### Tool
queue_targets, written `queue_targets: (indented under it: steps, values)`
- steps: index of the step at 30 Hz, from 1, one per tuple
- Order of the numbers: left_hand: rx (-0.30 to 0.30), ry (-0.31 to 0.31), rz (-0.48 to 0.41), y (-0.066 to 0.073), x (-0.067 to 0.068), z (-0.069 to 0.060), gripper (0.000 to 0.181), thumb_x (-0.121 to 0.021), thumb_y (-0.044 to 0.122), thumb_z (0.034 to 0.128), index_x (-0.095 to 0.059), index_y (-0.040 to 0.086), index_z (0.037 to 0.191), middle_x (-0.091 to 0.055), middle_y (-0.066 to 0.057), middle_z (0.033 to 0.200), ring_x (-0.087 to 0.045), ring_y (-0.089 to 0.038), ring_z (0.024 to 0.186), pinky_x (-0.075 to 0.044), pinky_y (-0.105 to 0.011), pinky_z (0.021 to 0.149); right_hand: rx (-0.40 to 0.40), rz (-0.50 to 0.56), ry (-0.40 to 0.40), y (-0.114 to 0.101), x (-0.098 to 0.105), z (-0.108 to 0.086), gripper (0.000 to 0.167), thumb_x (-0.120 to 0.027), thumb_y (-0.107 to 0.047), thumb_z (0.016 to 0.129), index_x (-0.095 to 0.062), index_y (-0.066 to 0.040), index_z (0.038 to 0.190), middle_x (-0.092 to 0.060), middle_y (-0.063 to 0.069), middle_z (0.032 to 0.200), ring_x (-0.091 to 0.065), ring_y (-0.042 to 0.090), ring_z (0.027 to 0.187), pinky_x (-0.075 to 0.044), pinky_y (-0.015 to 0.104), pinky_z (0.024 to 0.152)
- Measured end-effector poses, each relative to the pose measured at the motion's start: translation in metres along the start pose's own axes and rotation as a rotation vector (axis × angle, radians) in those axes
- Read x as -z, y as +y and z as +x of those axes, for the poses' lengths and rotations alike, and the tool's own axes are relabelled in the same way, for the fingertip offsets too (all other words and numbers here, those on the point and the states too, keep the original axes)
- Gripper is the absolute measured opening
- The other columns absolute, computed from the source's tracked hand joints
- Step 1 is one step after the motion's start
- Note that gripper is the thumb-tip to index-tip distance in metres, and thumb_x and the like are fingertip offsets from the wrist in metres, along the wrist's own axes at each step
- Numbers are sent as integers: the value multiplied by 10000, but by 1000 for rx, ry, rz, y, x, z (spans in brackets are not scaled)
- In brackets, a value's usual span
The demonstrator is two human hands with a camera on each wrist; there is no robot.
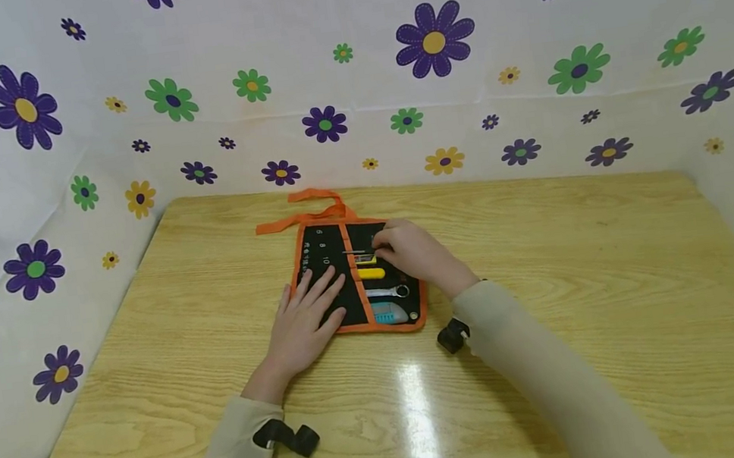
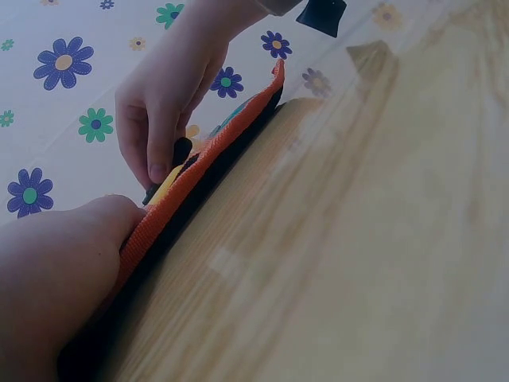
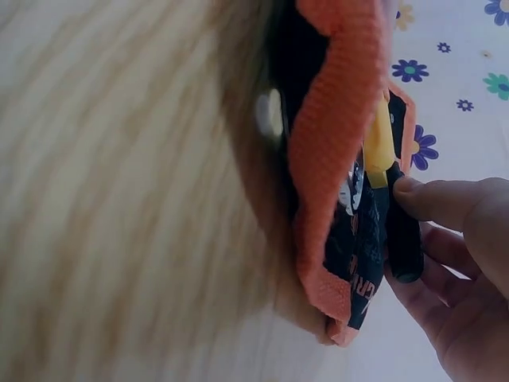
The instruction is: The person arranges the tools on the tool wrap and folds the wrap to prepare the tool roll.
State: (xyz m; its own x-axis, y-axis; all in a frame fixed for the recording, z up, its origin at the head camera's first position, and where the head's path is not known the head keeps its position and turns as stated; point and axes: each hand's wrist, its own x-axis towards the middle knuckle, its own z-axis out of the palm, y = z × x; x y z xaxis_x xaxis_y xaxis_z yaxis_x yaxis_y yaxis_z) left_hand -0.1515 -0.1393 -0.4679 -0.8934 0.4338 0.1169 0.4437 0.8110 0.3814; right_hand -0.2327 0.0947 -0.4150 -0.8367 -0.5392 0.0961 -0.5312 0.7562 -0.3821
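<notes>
A black tool roll (image 1: 342, 307) with orange edging lies unrolled on the table. My left hand (image 1: 303, 327) rests on its left part with fingers spread. Over the pockets, my right hand (image 1: 411, 254) pinches a thin screwdriver, whose black handle (image 3: 404, 231) shows in the right wrist view. The thin shaft (image 1: 354, 252) points left, toward the pocket edge; its tip cannot be made out. Below it in the pockets sit a yellow-handled tool (image 1: 372, 274), a wrench (image 1: 390, 292) and a teal utility knife (image 1: 389, 312). A yellow-and-black item (image 1: 365, 260) lies close under the shaft.
Orange tie straps (image 1: 310, 217) trail from the roll's far edge onto the wooden table (image 1: 585, 271). Behind stands a white flower-print cloth (image 1: 366, 0). A black camera mount (image 1: 289, 435) sits on the left wrist, another (image 1: 452, 335) on the right.
</notes>
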Motion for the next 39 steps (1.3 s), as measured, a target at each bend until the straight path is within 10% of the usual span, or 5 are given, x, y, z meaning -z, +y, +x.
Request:
queue_targets:
  steps: [39]
  values:
    - [0, -8, -1, -2, 0, 0, 533, -370, 458, 1017, -298, 279, 1514, -187, 78, 1571, -87, -259, 1450, -22, -544, 1131, -37, -30, -22, -2, -9, 23, 202, -632, -124, 931, -720, -49, 1097, -631, 89, 987, -597, 212, 878, -511, 309, 784]
